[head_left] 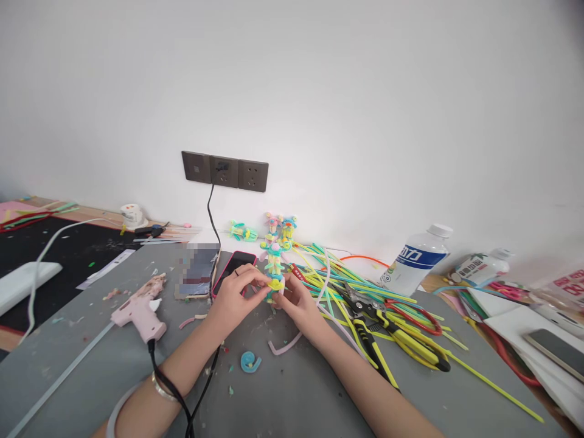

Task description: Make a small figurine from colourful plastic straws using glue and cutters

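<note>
A small craft figure in yellow, teal and pink stands upright between my hands at the middle of the table. My left hand pinches its lower part from the left with thumb and forefinger. From the other side, my right hand closes its fingers round the base, which they partly hide. A pale pink strip lies below my right hand. Nearer to me is a blue coil. More small figures stand behind, against the wall, with a green and yellow one lying beside them.
A pink glue gun with a black cord lies left. Two phones rest behind my left hand. To the right are yellow and green strips, yellow-handled cutters and a white bottle. Wall sockets hold a plug.
</note>
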The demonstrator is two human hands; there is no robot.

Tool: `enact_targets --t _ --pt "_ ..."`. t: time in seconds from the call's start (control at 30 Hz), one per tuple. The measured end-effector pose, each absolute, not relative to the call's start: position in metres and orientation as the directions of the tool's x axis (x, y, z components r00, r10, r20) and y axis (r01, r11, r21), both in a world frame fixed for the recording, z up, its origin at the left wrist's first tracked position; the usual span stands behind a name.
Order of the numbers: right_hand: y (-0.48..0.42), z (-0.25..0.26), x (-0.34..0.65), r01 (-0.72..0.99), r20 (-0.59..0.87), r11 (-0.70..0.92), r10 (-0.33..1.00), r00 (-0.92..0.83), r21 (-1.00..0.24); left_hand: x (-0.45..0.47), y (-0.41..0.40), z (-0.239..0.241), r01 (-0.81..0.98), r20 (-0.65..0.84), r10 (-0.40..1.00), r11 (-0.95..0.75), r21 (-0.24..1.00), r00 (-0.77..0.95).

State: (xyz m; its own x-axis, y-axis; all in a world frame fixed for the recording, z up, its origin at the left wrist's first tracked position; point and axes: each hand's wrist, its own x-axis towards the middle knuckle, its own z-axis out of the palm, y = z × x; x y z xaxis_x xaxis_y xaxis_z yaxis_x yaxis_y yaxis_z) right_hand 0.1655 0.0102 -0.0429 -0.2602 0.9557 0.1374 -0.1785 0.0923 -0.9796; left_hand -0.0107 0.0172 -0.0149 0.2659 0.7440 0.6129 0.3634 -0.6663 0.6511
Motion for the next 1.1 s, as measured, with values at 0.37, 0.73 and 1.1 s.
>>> enact_targets --t 0.37,0.73,1.1 --pt "0.014 -0.039 0.171 -0.302 0.082 0.034 0.986 -0.148 -0.953 -0.009 0.016 -0.013 0.245 0.381 0.899 -0.428 0.870 0.218" --pt "0.016 -0.028 0.176 -0.594 -0.096 -0.206 0.973 -0.211 -0.777 -0.008 0.017 -0.015 0.274 0.334 0.908 -0.399 0.875 0.255" --pt "0.013 -0.031 0.174 -0.560 -0.006 -0.175 0.957 -0.290 -0.810 -0.007 0.016 -0.014 0.259 0.311 0.907 -0.384 0.886 0.283"
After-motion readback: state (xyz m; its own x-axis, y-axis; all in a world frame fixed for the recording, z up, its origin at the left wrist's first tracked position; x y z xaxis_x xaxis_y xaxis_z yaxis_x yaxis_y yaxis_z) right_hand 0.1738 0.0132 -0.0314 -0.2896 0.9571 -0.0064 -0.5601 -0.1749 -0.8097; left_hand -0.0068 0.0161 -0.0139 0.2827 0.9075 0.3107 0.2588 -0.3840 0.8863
